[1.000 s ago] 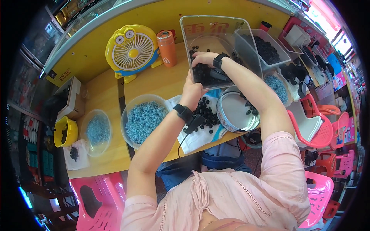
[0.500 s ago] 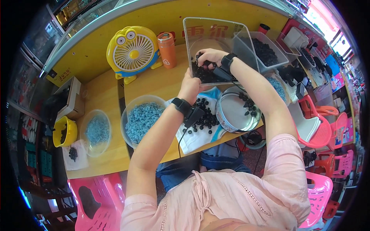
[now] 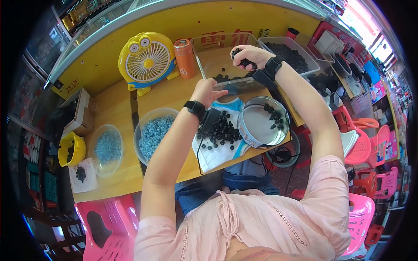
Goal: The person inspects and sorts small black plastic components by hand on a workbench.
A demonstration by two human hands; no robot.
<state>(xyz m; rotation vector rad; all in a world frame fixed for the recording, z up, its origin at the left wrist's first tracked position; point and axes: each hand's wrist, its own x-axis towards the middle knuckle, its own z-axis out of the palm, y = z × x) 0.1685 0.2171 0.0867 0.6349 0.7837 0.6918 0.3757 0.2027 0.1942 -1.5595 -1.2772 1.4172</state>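
Observation:
My right hand is closed on a handful of small black round pieces, raised inside a clear plastic bin at the back of the yellow table. More black pieces lie on the bin's floor. My left hand rests on the bin's near edge, fingers apart, empty. Below my hands a white cloth carries a pile of black pieces. A round metal pan beside it holds a few more.
A yellow cartoon desk fan and an orange can stand at the back. A clear bowl of blue pieces sits left, with another bowl and a yellow cup farther left. Bins of black pieces stand right. Pink chairs surround the table.
My right hand has lifted from the bin's near floor to its back with black pieces in it. My left hand has drawn back from the bin to its near edge.

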